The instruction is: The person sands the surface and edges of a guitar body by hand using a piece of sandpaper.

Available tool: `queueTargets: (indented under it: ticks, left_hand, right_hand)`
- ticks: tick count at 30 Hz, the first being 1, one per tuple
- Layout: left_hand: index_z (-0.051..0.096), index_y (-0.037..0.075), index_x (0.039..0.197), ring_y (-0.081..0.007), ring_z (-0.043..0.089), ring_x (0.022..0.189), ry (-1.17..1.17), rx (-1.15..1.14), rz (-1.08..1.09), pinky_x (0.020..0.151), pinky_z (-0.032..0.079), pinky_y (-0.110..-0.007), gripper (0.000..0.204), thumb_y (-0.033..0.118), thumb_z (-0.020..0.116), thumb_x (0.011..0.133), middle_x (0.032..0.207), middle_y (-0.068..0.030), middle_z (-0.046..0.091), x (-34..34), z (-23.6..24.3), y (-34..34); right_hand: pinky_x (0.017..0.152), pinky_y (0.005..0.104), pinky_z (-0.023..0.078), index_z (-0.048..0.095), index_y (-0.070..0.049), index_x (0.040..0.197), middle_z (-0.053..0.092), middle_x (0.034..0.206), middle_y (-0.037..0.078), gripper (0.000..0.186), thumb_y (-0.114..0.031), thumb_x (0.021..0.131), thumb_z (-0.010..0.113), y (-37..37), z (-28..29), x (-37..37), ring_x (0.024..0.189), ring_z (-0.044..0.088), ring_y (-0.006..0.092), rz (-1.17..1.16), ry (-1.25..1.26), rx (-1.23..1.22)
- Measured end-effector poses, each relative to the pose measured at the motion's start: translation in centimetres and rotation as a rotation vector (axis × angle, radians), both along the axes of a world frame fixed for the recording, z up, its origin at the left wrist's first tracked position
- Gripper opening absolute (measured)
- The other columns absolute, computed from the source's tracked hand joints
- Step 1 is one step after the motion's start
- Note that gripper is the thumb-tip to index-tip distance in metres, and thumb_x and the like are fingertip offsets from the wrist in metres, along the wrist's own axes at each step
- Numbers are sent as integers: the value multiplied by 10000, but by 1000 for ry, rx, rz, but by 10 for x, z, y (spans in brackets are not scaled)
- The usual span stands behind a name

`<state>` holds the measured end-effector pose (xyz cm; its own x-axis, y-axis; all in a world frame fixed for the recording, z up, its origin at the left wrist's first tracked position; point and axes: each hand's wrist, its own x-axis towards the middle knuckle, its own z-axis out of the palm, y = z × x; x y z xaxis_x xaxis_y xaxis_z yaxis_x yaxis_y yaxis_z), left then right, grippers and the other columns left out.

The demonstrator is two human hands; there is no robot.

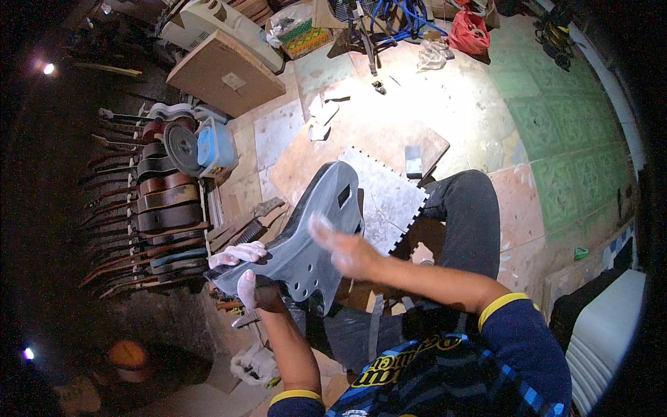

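Note:
A dark grey electric guitar body (295,244), coated with pale dust, lies tilted across my lap. It has a rectangular slot and several round holes cut through it. My left hand (240,265) grips its narrow left end, fingers over the far edge and thumb on the near side. White dust covers those fingertips. Over the middle of the body is my right hand (351,254), its whitened fingertips at the surface. Motion smears these fingers, so whether anything is under them cannot be made out.
A grey foam mat (385,198) lies beyond the body, with a small dark block (413,161) past it. At left, a brush (251,231) lies near a row of guitars (167,200). A blue tub (215,147), a brown board (226,73) and a red bag (470,33) stand farther off.

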<state>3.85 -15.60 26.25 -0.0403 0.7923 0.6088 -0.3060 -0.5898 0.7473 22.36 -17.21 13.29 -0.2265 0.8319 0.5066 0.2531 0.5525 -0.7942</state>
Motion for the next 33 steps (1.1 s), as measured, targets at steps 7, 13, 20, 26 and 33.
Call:
queueTargets:
  ticks: [7,13,20,26,33]
  left_hand:
    - [460,32,1096,-312,595,804,-25,-13,1,856,470,-480,371,80,604,758,887,-185,582,-2,-7,4]
    - [474,33,1085,-306,602,806,-53,-39,125,835,481,-468,361,95,593,750,864,-177,580,13,-3,-4]
    - [497,18,1090,-299,609,831,-108,-2,139,808,512,-479,447,371,650,863,919,-175,600,17,-7,-11]
    - [522,-19,1061,-310,601,857,-246,-33,185,864,519,-483,679,650,485,946,918,-163,580,38,-5,-11]
    - [494,48,1071,-234,538,924,-290,-180,319,879,459,-375,666,698,499,926,982,-97,502,62,-1,-25]
  right_hand:
    - [799,381,626,336,-185,1573,316,1614,128,862,66,765,498,21,2,12,1147,665,327,-70,-161,-388]
    - [1076,352,485,433,-165,1527,340,1602,157,792,85,777,473,-32,5,-18,1384,486,292,13,9,45]
    - [1172,361,351,348,-23,1547,293,1589,278,794,99,766,426,-65,77,-41,1457,337,401,51,219,-154]
    - [1123,377,422,325,-65,1562,315,1587,247,793,70,788,437,-61,49,-16,1425,398,352,-64,146,-397]
    - [1206,359,291,334,-19,1547,338,1566,278,802,101,761,436,-75,136,-7,1467,339,358,210,218,-308]
